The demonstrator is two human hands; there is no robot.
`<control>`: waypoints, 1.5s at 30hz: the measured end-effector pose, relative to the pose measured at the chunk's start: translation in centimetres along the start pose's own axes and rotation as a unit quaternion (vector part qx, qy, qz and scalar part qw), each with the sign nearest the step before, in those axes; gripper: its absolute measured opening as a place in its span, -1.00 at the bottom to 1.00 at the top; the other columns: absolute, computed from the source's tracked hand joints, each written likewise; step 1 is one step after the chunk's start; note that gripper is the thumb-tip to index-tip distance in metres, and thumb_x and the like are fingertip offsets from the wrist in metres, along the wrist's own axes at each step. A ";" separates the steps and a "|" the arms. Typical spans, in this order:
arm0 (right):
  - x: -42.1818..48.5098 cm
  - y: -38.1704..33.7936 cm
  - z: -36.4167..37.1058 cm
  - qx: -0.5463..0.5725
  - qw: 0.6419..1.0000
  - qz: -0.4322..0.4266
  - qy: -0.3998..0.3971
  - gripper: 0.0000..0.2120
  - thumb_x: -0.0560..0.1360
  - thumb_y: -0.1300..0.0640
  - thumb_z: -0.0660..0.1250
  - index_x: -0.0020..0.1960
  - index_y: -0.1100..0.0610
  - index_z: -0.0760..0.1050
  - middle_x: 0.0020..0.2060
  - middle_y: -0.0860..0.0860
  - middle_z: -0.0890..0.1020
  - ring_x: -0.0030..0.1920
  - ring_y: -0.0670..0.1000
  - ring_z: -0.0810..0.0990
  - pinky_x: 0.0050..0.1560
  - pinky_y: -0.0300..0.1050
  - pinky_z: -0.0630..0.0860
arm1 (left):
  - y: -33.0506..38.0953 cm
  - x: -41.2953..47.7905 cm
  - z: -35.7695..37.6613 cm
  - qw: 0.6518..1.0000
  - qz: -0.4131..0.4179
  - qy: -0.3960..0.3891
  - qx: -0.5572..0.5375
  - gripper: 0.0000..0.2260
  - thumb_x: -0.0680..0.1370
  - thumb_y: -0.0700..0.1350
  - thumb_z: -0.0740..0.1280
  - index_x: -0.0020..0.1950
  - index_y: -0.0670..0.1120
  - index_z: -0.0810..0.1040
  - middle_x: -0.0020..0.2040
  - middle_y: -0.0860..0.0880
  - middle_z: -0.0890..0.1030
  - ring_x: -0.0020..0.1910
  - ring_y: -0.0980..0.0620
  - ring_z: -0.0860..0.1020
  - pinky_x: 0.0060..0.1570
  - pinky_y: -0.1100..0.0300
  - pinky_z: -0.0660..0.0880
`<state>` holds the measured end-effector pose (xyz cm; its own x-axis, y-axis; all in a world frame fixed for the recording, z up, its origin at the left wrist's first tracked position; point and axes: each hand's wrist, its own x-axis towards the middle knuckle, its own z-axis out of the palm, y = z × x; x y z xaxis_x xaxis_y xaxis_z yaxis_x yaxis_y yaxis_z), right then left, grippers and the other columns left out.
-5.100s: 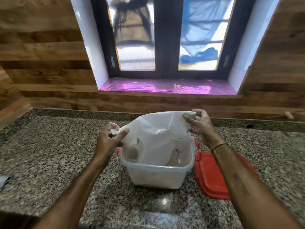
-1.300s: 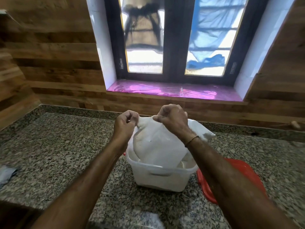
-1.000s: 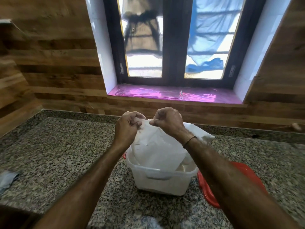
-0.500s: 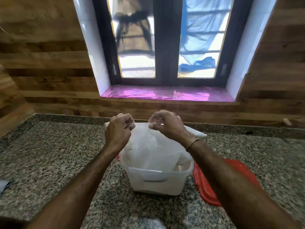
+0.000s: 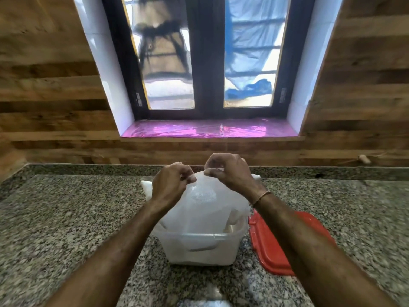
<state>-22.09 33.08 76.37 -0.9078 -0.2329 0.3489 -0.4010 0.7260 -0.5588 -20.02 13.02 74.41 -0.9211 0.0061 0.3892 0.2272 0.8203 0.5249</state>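
Observation:
A translucent white plastic bag stands in a clear plastic tub on the granite counter. Its lower part is inside the tub and its top rises above the rim. My left hand pinches the bag's top edge on the left. My right hand pinches the same edge just to the right, a little higher. Both hands are close together over the tub. The bag's contents are hidden.
A red lid lies flat on the counter against the tub's right side, partly under my right forearm. A wooden wall and a window with a pink-covered sill rise behind the counter. A small peg sticks out of the wall at right.
Five seconds ago my hands held the bag's mouth wide apart. They have come together at the top edge, and over the last second they stay pinching it close together with little shift.

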 end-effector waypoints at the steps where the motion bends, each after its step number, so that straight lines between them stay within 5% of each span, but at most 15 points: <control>1: -0.1 0.8 -0.9 -0.009 1.000 0.021 -0.002 -0.84 0.45 -0.14 0.53 -0.03 -0.11 0.67 -0.12 -0.24 0.68 -0.02 -0.14 0.66 0.21 0.12 0.56 | -0.6 -0.1 0.0 0.999 -0.018 0.012 -0.025 -0.87 0.48 -0.04 0.55 -0.24 0.08 0.67 -0.25 0.16 0.59 -0.25 0.24 0.53 -0.28 0.20 0.36; 3: -0.5 2.4 -2.6 -0.028 0.997 0.066 0.001 -0.77 0.42 -0.17 0.54 0.01 -0.11 0.68 -0.01 -0.19 0.72 0.07 -0.06 0.68 0.25 0.12 0.53 | -1.7 -0.3 0.0 0.994 -0.057 0.030 -0.083 -0.88 0.46 -0.08 0.54 -0.26 0.05 0.67 -0.23 0.12 0.64 -0.23 0.16 0.58 -0.18 0.10 0.49; 6: -0.9 3.7 -3.4 -0.018 0.996 0.085 0.016 -0.88 0.43 -0.06 0.56 -0.12 -0.04 0.70 -0.19 -0.17 0.72 -0.03 -0.08 0.70 0.22 0.13 0.55 | -2.8 -1.1 0.2 0.987 -0.083 0.029 -0.131 -0.87 0.48 -0.10 0.51 -0.26 0.05 0.66 -0.17 0.09 0.67 -0.15 0.05 0.63 -0.06 0.06 0.54; 10: -0.2 1.9 -3.0 -0.133 0.989 -0.008 0.060 -0.92 0.47 0.03 0.55 -0.18 -0.03 0.69 -0.22 -0.19 0.73 -0.06 -0.12 0.67 0.19 0.04 0.40 | -2.0 -1.0 0.6 0.996 -0.035 0.019 -0.086 -0.97 0.53 0.01 0.48 -0.08 0.14 0.66 -0.03 0.13 0.64 -0.03 0.03 0.62 -0.06 0.08 0.50; 13: 1.0 -0.1 -3.0 -0.173 0.980 -0.073 0.064 -0.90 0.50 0.08 0.53 -0.20 -0.04 0.69 -0.24 -0.18 0.72 -0.09 -0.12 0.65 0.23 0.10 0.41 | 0.9 0.4 1.0 0.998 0.017 0.006 -0.059 -0.79 0.55 0.09 0.45 0.17 0.15 0.65 0.14 0.11 0.64 0.08 0.06 0.57 0.06 0.06 0.51; 15: 1.6 -1.2 -2.9 -0.167 0.981 -0.088 0.038 -0.93 0.50 0.05 0.53 -0.16 -0.03 0.70 -0.22 -0.16 0.72 -0.10 -0.13 0.66 0.25 0.12 0.48 | 2.7 1.4 1.1 0.995 -0.006 0.020 -0.100 -0.87 0.55 0.07 0.46 0.07 0.12 0.69 0.11 0.09 0.69 0.08 0.05 0.61 0.02 0.10 0.52; 17: 1.7 -1.0 -2.9 -0.092 0.994 -0.050 0.014 -0.93 0.49 0.01 0.54 -0.07 -0.03 0.70 -0.13 -0.15 0.72 -0.06 -0.11 0.67 0.17 0.05 0.57 | 3.2 2.2 1.2 0.986 -0.056 0.029 -0.154 -0.92 0.52 0.04 0.49 -0.11 0.06 0.71 -0.05 0.08 0.73 0.00 0.03 0.66 -0.07 0.14 0.53; 19: 1.3 0.1 -3.2 0.103 0.994 0.027 0.000 -0.77 0.49 0.01 0.54 0.13 -0.01 0.67 0.03 -0.07 0.71 0.04 -0.04 0.69 0.09 0.00 0.65 | 2.4 2.7 1.0 0.972 -0.093 0.026 -0.215 -0.90 0.51 -0.03 0.51 -0.19 -0.01 0.70 -0.16 0.04 0.73 -0.08 -0.01 0.68 -0.06 0.06 0.57; 21: 0.5 1.9 -3.3 0.299 0.951 0.070 -0.033 -0.65 0.55 0.07 0.49 0.31 0.08 0.58 0.16 0.10 0.70 0.17 0.09 0.70 0.13 0.06 0.69 | 1.1 2.7 0.7 0.949 -0.124 0.017 -0.289 -0.87 0.54 -0.12 0.50 -0.21 -0.06 0.68 -0.20 -0.01 0.72 -0.17 -0.01 0.63 -0.08 0.05 0.55; 23: -0.7 3.3 -2.7 0.380 0.917 0.078 -0.094 -0.68 0.60 0.16 0.42 0.33 0.22 0.55 0.20 0.18 0.69 0.18 0.08 0.70 0.19 -0.03 0.67 | -0.1 2.6 0.5 0.919 -0.155 0.014 -0.361 -0.83 0.57 -0.18 0.47 -0.23 -0.08 0.66 -0.23 -0.05 0.68 -0.22 0.00 0.57 -0.13 0.06 0.51; 27: -1.8 4.1 0.0 0.366 0.919 0.116 -0.088 -0.71 0.58 0.19 0.44 0.27 0.28 0.57 0.13 0.23 0.68 -0.10 -0.21 0.67 -0.14 -0.42 0.55 | -0.9 2.3 1.1 0.870 -0.196 0.019 -0.451 -0.82 0.59 -0.26 0.44 -0.22 -0.14 0.63 -0.21 -0.14 0.62 -0.26 -0.03 0.52 -0.23 0.14 0.51; 31: -2.1 4.5 1.5 0.361 0.921 0.143 -0.033 -0.58 0.50 0.05 0.54 0.30 0.13 0.55 0.19 0.16 0.65 0.17 0.05 0.65 0.15 -0.10 0.65 | -0.7 2.6 1.5 0.831 -0.237 0.035 -0.502 -0.79 0.61 -0.31 0.40 -0.22 -0.14 0.58 -0.27 -0.10 0.57 -0.33 -0.01 0.46 -0.23 0.14 0.44; 36: -2.9 4.9 2.9 0.343 0.926 0.135 -0.079 -0.45 0.42 -0.16 0.57 0.34 -0.06 0.51 0.27 -0.05 0.58 0.27 0.00 0.59 0.20 0.01 0.64 | -1.8 2.6 1.3 0.815 -0.265 0.034 -0.514 -0.77 0.61 -0.28 0.40 -0.23 -0.11 0.58 -0.38 0.02 0.62 -0.44 0.08 0.51 -0.34 0.22 0.50; 45: -3.7 5.7 3.8 0.334 0.932 0.135 -0.036 -0.54 0.32 -0.14 0.64 0.15 -0.15 0.57 0.12 -0.08 0.65 0.00 -0.24 0.67 -0.21 -0.35 0.63 | -2.2 3.1 1.7 0.809 -0.287 0.052 -0.511 -0.75 0.60 -0.28 0.43 -0.26 -0.08 0.58 -0.31 -0.04 0.61 -0.41 0.02 0.50 -0.40 0.22 0.53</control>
<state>-21.50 35.59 69.01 -0.9831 -0.1600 0.0891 -0.1214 0.2055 -0.9711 -23.90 12.26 73.17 -0.9484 -0.2986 -0.1067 -0.0368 -0.2307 0.9723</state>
